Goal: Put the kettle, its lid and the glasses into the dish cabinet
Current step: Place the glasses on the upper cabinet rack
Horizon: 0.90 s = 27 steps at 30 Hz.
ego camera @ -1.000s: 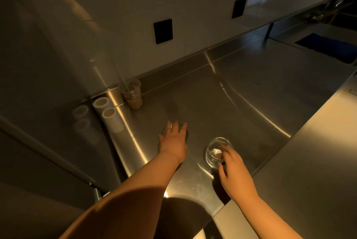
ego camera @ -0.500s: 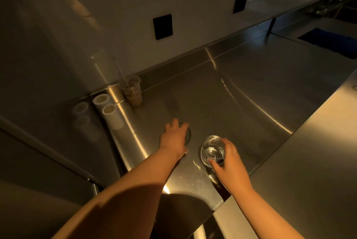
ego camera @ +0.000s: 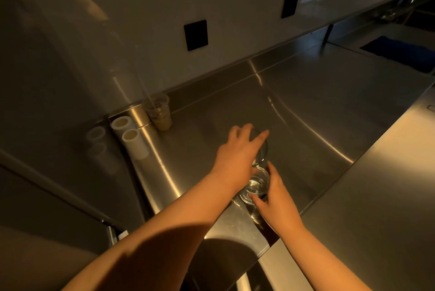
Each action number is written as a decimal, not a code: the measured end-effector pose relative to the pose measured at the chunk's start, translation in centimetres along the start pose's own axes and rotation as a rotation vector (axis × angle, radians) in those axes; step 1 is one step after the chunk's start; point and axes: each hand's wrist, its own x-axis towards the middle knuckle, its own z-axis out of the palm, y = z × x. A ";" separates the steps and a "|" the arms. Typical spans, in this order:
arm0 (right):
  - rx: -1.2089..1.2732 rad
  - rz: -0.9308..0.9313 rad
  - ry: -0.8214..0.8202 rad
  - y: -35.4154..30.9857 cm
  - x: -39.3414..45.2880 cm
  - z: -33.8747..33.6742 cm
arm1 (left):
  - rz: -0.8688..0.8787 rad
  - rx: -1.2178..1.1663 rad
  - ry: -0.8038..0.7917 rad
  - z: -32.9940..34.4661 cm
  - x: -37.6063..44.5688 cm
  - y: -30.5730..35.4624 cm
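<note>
stainless steel counter point(ego camera: 317, 107), dim warm light. nearest, right hand point(ego camera: 274, 199) grips a clear glass tumbler point(ego camera: 255, 186) by its side, thumb and fingers curled round it, tumbler at the counter's front part. just beyond, touching or nearly so, left hand point(ego camera: 237, 156) sits over a second glass point(ego camera: 263, 149), fingers spread across the rim; whether it really grips, cannot tell. farther left, two white tubes point(ego camera: 131, 136) lying side by side, then a plastic cup with straw point(ego camera: 160, 113) by the backsplash. black wall plate point(ego camera: 196, 35) above. blue cloth point(ego camera: 400, 52) far right.
</note>
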 end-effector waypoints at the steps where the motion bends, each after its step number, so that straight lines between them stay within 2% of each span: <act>1: 0.015 -0.010 0.015 -0.1 0.0 -0.2 | 0.011 -0.010 0.001 -0.1 -0.1 0.3; 5: 0.061 -0.073 0.098 -0.2 -0.1 -1.1 | 0.044 -0.053 -0.041 0.1 -0.4 0.9; 12: -0.024 -0.184 0.154 -0.2 -0.6 -2.0 | 0.071 -0.144 -0.088 0.7 -0.4 1.4; 27: 0.035 -0.138 0.116 0.3 -0.5 -1.4 | 0.104 -0.202 -0.107 1.8 -0.4 0.8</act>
